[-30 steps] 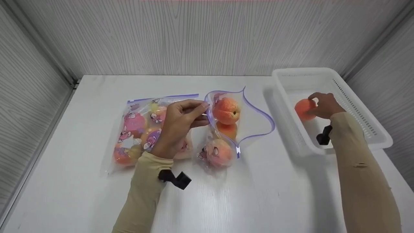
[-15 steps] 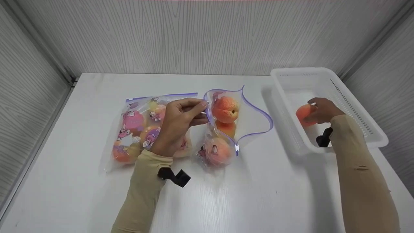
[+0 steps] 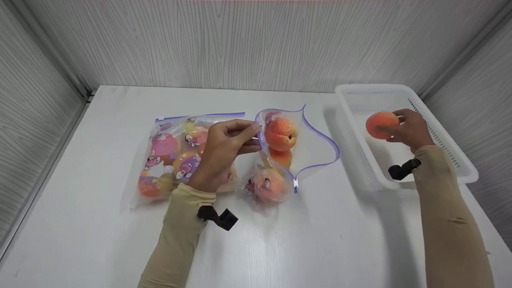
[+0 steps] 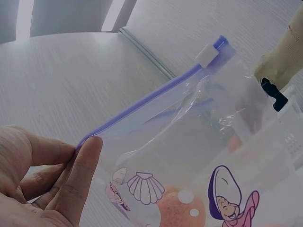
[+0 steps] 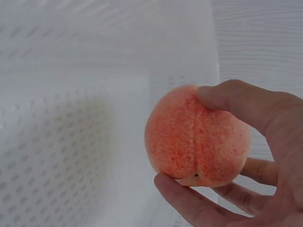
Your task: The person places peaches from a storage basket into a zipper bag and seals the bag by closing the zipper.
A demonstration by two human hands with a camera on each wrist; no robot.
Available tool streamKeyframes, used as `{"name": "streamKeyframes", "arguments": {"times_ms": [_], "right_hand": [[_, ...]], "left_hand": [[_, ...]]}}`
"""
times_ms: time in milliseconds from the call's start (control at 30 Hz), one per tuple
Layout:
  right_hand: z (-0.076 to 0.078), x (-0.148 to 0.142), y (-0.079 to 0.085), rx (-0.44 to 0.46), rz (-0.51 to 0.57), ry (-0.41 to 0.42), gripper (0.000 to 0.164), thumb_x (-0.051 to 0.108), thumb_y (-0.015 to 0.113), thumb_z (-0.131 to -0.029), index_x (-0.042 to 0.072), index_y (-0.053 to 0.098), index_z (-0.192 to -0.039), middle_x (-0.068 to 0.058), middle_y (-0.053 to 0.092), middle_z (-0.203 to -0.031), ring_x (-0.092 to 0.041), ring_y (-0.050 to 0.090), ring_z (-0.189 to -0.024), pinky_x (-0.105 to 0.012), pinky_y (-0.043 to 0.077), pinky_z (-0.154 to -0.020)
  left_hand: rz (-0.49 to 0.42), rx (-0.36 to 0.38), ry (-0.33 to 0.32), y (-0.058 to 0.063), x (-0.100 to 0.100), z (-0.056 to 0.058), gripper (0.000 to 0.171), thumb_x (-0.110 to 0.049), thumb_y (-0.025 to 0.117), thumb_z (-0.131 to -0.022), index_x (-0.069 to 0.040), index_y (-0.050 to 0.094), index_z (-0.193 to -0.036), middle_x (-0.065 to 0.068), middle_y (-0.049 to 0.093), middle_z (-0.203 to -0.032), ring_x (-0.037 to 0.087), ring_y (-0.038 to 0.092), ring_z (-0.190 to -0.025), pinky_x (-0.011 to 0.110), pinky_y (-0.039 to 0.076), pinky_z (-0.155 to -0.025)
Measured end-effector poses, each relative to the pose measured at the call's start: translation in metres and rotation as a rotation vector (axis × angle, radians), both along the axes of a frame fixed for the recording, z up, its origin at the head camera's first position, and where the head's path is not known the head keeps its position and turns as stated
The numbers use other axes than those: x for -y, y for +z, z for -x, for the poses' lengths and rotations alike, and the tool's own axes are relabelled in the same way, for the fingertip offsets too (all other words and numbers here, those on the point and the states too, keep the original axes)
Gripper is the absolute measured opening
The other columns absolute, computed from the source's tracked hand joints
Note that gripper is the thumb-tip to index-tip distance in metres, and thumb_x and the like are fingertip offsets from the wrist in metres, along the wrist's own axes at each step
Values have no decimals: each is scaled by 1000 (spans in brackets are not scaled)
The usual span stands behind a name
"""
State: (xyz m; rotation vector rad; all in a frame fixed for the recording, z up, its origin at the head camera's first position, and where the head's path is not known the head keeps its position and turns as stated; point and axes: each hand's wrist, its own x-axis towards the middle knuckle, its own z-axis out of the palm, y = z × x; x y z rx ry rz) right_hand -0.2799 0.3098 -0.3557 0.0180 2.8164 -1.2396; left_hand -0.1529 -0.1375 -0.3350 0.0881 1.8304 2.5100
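My left hand (image 3: 224, 150) pinches the purple-edged rim of a clear zip bag (image 3: 318, 154) between thumb and fingers, and the bag's mouth gapes wide. Inside lie several peaches; the top peach (image 3: 281, 134) shows through the opening, and another lower peach (image 3: 269, 185) shows through the printed film. In the left wrist view the bag's white slider (image 4: 207, 56) sits at the far end of the purple zip. Over the white basket (image 3: 360, 140) my right hand (image 3: 412, 130) grips an orange-red peach (image 5: 196, 137), with thumb and fingers around its sides.
A second zip bag (image 3: 166, 146), its purple zip at the top, lies flat to the left with several fruits in it, partly behind my left hand. The perforated basket stands at the table's right. A grey wood-grain panel (image 3: 224, 44) rises behind the white table (image 3: 300, 248).
My right hand has taken hold of the peach in the basket and raised it off the bottom. My left hand still holds the bag's rim in nearly the same place.
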Motion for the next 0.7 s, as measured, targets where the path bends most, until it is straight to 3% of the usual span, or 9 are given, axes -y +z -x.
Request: {"name": "streamKeyframes", "arguments": {"times_ms": [167, 333, 500, 700], "right_hand": [[-9, 13, 14, -109, 207, -126, 65, 22, 79, -89, -6, 47, -137, -8, 45, -115, -6, 63, -81, -22, 61, -68], [-20, 31, 31, -179, 527, -180, 65, 12, 85, -83, -2, 50, -136, -9, 44, -116, -16, 65, -87, -27, 62, -68], [-32, 51, 47, -230, 715, -145, 63, 2, 84, -80, 3, 53, -134, -12, 48, -123, -24, 64, -100, -32, 62, -75], [-50, 77, 63, -298, 824, -40, 61, -5, 83, -78, 4, 55, -132, -19, 55, -129, -32, 63, -109, -36, 60, -84]], "left_hand": [[2, 3, 2, -1, 0, -1, 20, -10, 69, -97, 5, 71, -111, 21, 71, -103, 27, 73, -83, 40, 61, -85], [-6, -9, 6, -2, 0, 0, 19, -9, 70, -97, 6, 71, -109, 20, 71, -100, 25, 73, -81, 41, 61, -84], [-8, -16, 3, -2, 0, 1, 19, -9, 70, -96, 5, 72, -109, 20, 72, -99, 25, 73, -80, 41, 61, -84], [11, -7, 2, 0, 0, 0, 20, -12, 70, -97, 3, 72, -110, 21, 71, -104, 29, 74, -86, 40, 61, -85]]}}
